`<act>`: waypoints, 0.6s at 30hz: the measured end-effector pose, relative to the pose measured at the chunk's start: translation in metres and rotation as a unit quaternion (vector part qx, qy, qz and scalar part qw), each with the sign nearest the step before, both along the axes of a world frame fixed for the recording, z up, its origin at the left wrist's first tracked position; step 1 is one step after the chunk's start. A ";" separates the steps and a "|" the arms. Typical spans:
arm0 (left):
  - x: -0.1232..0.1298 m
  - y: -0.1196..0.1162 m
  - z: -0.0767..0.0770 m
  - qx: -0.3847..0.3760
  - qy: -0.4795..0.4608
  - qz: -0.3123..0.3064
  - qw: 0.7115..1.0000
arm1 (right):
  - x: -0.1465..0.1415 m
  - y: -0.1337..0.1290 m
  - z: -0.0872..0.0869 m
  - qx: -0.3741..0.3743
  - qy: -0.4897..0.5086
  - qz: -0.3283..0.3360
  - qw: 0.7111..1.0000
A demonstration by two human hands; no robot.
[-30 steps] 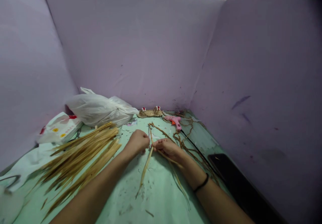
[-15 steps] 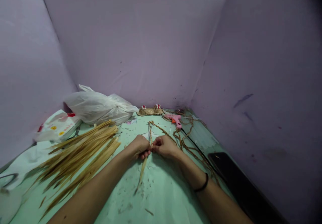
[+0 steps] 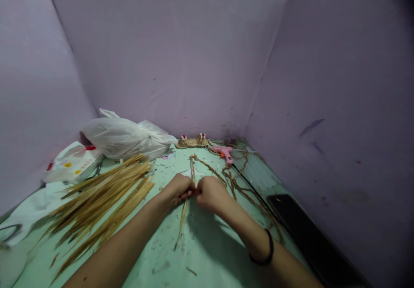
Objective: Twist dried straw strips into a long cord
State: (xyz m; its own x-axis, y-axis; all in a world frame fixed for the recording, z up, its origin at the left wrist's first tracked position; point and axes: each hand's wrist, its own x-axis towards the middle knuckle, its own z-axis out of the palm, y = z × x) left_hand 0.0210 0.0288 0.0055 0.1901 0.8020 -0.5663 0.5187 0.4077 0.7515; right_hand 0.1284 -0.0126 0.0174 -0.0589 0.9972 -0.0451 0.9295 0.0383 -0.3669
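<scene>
A thin braided cord (image 3: 193, 169) runs toward me over the pale green table (image 3: 155, 253), down to where my hands meet. My left hand (image 3: 178, 189) is closed on the cord's near end, and a loose dry strip (image 3: 183, 225) trails below its fingers. Right beside it, my right hand (image 3: 209, 192) is closed, its back turned up; its fingertips are hidden at the cord. From the cord's far end, more braid (image 3: 210, 167) leads off to the right.
Dry leaf strips (image 3: 103, 201) lie at the left, before a white plastic bag (image 3: 126, 137) and a white packet (image 3: 74, 163). A pink glue gun (image 3: 226, 153), tangled braid (image 3: 246, 191) and a black slab (image 3: 310, 236) are at the right. Woven slippers (image 3: 193, 142) rest by the wall.
My right hand has rolled over, so its back now shows and its fingertips are hidden. My left hand has stayed at nearly the same place on the cord.
</scene>
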 end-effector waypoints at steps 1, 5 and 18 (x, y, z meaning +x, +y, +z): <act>-0.002 0.001 -0.001 -0.009 -0.012 -0.005 1.000 | -0.002 -0.002 0.001 -0.002 -0.006 0.008 1.000; -0.010 0.007 -0.007 -0.015 -0.067 -0.034 0.997 | -0.005 -0.004 0.001 0.008 -0.020 0.033 0.999; -0.018 0.017 -0.009 -0.033 -0.152 -0.094 0.983 | 0.027 0.025 -0.009 -0.094 0.396 -0.114 0.906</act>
